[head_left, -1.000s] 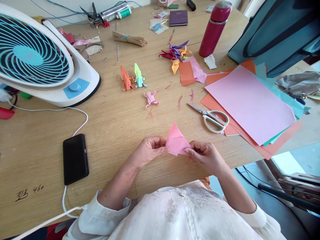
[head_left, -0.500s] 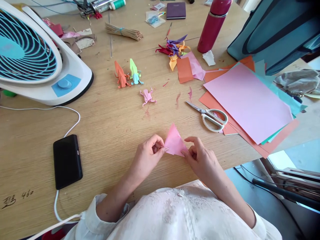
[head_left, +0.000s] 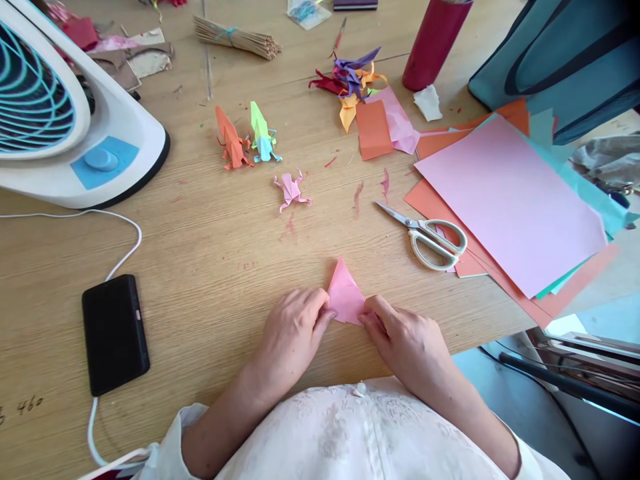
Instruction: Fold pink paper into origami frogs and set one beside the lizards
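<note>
Pink folded paper: one triangular piece, point directed away from the person; at the near side of the table, between the two hands; whether it touches the wood, cannot tell.
Left hand: one; thumb and fingers pinching the paper's lower left corner.
Right hand: one; thumb and fingers pinching the lower right corner.
Scissors: one pair, cream handles, blades together; lying to the right beyond the right hand, handles by the orange sheets.
Origami frog: one, pink, legs spread; beyond the folded paper, well apart from it.
Standing origami figures: one orange, one green-and-blue; side by side behind the frog.
Origami heap: purple, red and yellow-orange pieces; near the flask, dark red.
Pink sheet: one, large; uppermost on the coloured stack, right.
Sundries, left: white fan, blue knob; black rectangular device with white cable.
Stick bundle: one, tied with blue; far side.
</note>
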`<move>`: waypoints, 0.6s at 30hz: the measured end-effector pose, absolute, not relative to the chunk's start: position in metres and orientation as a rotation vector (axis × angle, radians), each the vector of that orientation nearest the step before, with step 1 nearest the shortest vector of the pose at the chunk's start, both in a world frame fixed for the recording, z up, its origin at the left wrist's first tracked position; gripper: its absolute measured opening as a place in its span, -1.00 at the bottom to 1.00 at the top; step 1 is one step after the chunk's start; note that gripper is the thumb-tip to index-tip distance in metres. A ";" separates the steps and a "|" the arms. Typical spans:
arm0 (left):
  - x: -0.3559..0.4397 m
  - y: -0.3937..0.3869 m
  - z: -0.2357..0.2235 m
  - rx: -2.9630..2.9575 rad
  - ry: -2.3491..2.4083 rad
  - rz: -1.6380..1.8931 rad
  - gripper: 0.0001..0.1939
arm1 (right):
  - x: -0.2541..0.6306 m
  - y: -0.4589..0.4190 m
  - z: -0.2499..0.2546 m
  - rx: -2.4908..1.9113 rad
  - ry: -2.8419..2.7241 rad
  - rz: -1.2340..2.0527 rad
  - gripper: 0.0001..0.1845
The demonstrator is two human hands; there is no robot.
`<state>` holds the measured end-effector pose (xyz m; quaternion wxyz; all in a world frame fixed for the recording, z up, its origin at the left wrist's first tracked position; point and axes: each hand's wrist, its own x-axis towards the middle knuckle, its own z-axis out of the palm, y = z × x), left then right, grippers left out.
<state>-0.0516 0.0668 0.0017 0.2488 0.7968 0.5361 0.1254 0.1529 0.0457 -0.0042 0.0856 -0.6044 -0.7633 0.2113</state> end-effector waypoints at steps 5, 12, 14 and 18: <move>-0.056 0.062 -0.007 2.449 1.172 0.530 -0.84 | 0.162 0.044 -0.008 -1.652 -2.353 0.353 -0.69; -0.066 0.051 -0.014 2.739 0.947 0.674 -0.70 | 0.171 0.038 -0.009 -1.169 -2.504 0.391 -0.65; -0.067 0.049 -0.015 2.788 0.964 0.631 -0.66 | 0.173 0.036 -0.009 -1.049 -2.543 0.378 -0.65; -0.064 0.047 -0.017 2.868 0.988 0.640 -0.68 | 0.176 0.034 -0.011 -0.944 -2.549 0.353 -0.64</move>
